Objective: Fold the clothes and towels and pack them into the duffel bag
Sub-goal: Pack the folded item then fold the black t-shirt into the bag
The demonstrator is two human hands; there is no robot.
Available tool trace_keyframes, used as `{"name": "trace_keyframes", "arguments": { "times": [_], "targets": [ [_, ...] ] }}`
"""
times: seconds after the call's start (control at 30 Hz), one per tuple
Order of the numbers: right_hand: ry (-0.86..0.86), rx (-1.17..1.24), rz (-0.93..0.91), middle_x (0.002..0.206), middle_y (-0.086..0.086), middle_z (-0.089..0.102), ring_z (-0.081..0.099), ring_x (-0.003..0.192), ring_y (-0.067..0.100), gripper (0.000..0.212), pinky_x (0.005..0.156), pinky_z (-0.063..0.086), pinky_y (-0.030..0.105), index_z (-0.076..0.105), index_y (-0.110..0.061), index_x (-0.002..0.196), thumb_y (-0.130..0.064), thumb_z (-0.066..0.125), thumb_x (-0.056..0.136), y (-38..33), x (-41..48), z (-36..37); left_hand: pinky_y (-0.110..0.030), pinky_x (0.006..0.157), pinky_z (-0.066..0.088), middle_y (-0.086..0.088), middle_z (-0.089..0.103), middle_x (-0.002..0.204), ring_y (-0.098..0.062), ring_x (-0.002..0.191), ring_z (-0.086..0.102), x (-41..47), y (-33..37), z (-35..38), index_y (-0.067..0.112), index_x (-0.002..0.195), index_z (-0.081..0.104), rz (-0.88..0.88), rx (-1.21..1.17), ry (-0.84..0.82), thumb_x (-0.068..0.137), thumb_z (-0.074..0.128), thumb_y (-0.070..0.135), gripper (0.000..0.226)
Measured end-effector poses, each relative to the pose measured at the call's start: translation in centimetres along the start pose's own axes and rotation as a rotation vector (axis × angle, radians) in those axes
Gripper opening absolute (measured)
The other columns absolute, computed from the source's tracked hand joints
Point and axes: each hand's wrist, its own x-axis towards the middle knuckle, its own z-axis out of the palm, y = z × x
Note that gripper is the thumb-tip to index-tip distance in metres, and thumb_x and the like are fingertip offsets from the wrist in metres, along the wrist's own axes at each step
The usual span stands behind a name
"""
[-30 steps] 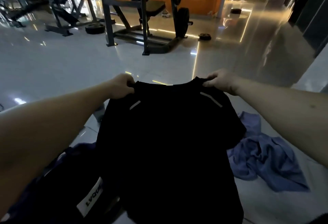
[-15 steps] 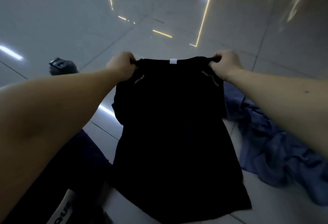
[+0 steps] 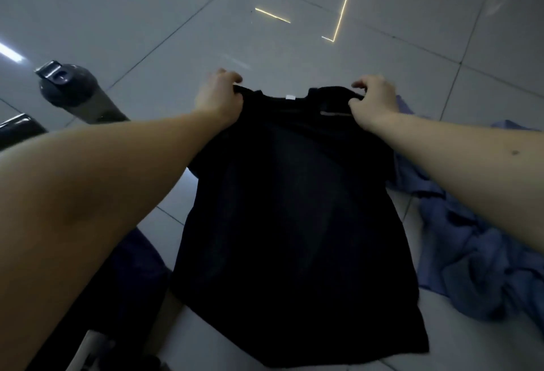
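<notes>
Shirt [image 3: 294, 208] spread out, not folded — my left hand [image 3: 217, 97] and right hand [image 3: 374, 105] each pinch shoulder. Blue cloth [image 3: 477, 253] beside it crumpled — folding, packing mostly ahead.

Two bare arms in view
Left grip [image 3: 219, 97] and right grip [image 3: 374, 103] are bare, forearms likewise; the right forearm [image 3: 471, 161] bears a small dark spot.
</notes>
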Motion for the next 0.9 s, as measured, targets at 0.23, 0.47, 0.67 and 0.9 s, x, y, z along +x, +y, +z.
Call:
{"name": "trace_keyframes", "arguments": {
  "times": [0.23, 0.47, 0.67, 0.9],
  "targets": [
    [-0.196, -0.089, -0.209, 0.118, 0.01, 0.063, 0.054, 0.113, 0.031, 0.034, 0.105, 0.043, 0.04, 0.07, -0.013, 0.112, -0.007, 0.061, 0.08, 3.2, -10.8, 0.3, -0.041, 0.081, 0.055, 0.009, 0.063, 0.1, -0.02, 0.091, 0.063, -12.5, -0.6, 3.9, 0.029, 0.111, 0.058, 0.113, 0.017, -0.278, 0.09, 0.062, 0.033, 0.021],
    [-0.7, -0.196, -0.2, 0.129, -0.004, 0.044, 0.048, 0.119, 0.016, 0.039, 0.103, 0.042, 0.028, 0.059, -0.018, 0.13, -0.012, 0.065, 0.093, 7.4, -27.3, -2.3, -0.038, 0.07, 0.052, 0.009, 0.061, 0.087, -0.016, 0.075, 0.059, -25.1, -1.7, 4.4, 0.029, 0.1, 0.045, 0.131, 0.166, -0.491, 0.097, 0.054, 0.044, 0.017],
    [-0.626, -0.232, -0.389, 0.127, 0.002, 0.047, 0.05, 0.115, 0.022, 0.049, 0.098, 0.048, 0.037, 0.059, -0.012, 0.128, -0.021, 0.079, 0.083, 10.1, -35.2, -2.1, -0.032, 0.065, 0.047, 0.012, 0.055, 0.087, -0.012, 0.075, 0.054, -33.4, -1.0, 5.0, 0.028, 0.094, 0.045, 0.273, 0.22, -0.482, 0.095, 0.054, 0.052, 0.025],
    [-0.605, -0.395, -0.518, 0.121, 0.008, 0.052, 0.052, 0.108, 0.031, 0.057, 0.088, 0.051, 0.044, 0.061, -0.011, 0.124, -0.024, 0.076, 0.07, 13.4, -38.0, -1.5, -0.034, 0.097, 0.043, 0.001, 0.043, 0.133, -0.021, 0.118, 0.042, -37.1, -2.8, 7.6, 0.024, 0.134, 0.047, 0.607, 0.532, -0.54, 0.085, 0.055, 0.062, 0.063]
  ]
}}
